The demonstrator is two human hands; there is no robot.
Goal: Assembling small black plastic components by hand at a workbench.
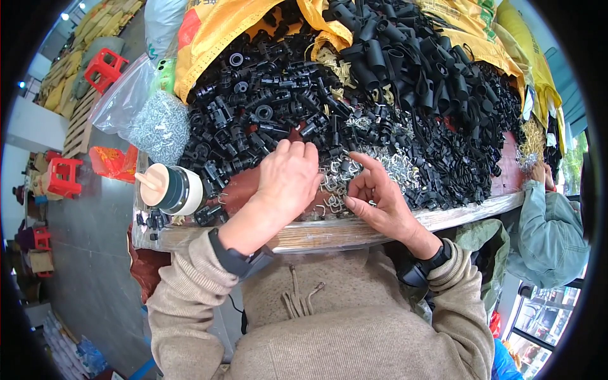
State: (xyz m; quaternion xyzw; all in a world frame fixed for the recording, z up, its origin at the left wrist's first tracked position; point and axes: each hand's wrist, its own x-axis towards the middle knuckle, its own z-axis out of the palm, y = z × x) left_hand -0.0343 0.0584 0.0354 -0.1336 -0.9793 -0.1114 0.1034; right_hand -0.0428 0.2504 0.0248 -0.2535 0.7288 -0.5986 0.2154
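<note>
**One piece at a time, by its end**

The table (316,237) carries everything; across it spreads the heap of black fittings (250,104), a bare red patch (244,185) showing at its near edge. My left hand (288,174) is at that edge, fingers curled down, tips hidden: I cannot tell whether they have hold of anything. My right hand (383,199) is partly open, thumb and index apart, the rest curled (whatever they might hide, I can't see). Smallest are the metal hooks (335,170), jumbled between my hands. I'd judge a light pinch best, easing each piece free without dragging its neighbours.
</note>
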